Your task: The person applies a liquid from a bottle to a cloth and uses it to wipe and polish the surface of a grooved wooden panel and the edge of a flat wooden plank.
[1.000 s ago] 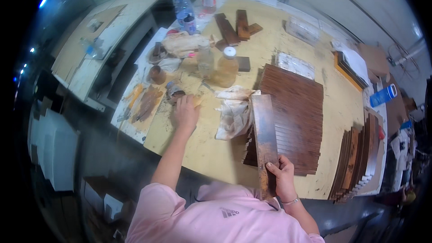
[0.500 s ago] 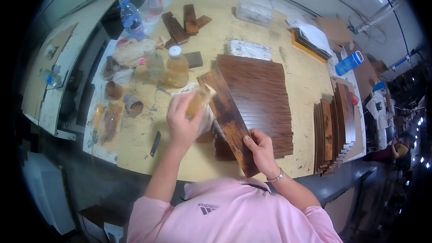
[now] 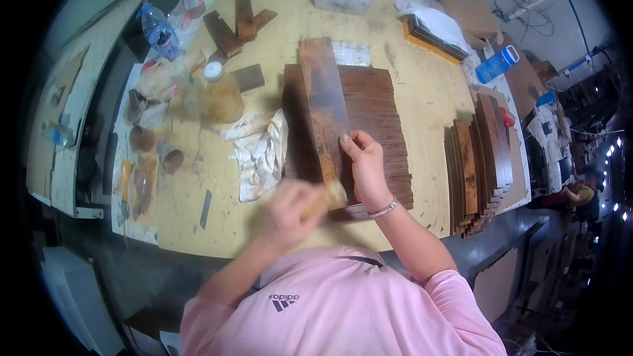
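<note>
My left hand, smeared by motion, is closed on a yellowish paintbrush. Its pale bristles touch the near end of a long brown wooden plank, stained in dark and orange patches. With thumb on top, my right hand grips the plank's right edge. The plank is held above a broad stack of grooved brown boards, covering part of it. Just left of the stack lies a crumpled, stained white cloth.
A white-capped jar of amber liquid stands at the left, near cups and rags. Wood offcuts lie farther back. More planks are stacked at the right. A dark flat strip lies front left.
My left hand has brought the brush down from the plank's far left side to its near end. The plank has swung more upright and moved away from me, uncovering the white cloth.
</note>
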Motion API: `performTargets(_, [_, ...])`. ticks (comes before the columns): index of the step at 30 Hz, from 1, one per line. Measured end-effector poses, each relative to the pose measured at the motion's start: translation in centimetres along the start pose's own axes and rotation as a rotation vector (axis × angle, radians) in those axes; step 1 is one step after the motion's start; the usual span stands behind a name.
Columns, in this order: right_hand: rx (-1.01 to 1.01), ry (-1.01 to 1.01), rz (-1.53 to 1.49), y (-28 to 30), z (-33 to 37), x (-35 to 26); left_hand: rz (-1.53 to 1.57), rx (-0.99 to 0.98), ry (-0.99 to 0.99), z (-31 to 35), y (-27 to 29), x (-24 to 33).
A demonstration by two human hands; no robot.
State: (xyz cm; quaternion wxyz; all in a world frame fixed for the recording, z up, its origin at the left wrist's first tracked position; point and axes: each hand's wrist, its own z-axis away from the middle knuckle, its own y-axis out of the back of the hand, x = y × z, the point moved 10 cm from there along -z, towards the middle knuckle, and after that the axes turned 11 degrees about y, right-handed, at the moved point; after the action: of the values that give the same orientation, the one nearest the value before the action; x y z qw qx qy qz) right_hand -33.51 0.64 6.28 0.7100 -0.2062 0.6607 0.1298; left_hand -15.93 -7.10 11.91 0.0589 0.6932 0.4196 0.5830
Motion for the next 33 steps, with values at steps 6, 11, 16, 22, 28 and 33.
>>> performTargets(6, [0.012, 0.063, 0.057, 1.4, -0.7, -0.4, 0.014, 0.082, 0.063, -1.4, 2.6, -0.5])
performTargets(11, [-0.057, 0.012, -0.035, -0.5, 1.0, 0.0, 0.015, 0.378, 0.028, -7.1, 5.5, -2.4])
performTargets(16, [-0.013, 0.097, 0.001, 0.6, 0.6, -1.4, 0.071, -0.233, -0.137, 0.8, -1.5, 1.0])
performTargets(22, [-0.011, 0.059, 0.014, 1.3, 0.8, -1.1, -0.004, 0.191, 0.007, -5.4, 3.7, -0.1])
performTargets(28, [0.007, 0.094, -0.005, 1.5, -0.4, -1.9, 0.007, -0.168, -0.229, 1.0, -2.2, 1.9])
performTargets(33, [0.103, 0.125, 0.008, 4.1, -1.1, -2.2, 0.056, -0.060, -0.053, 0.2, 0.1, 2.0])
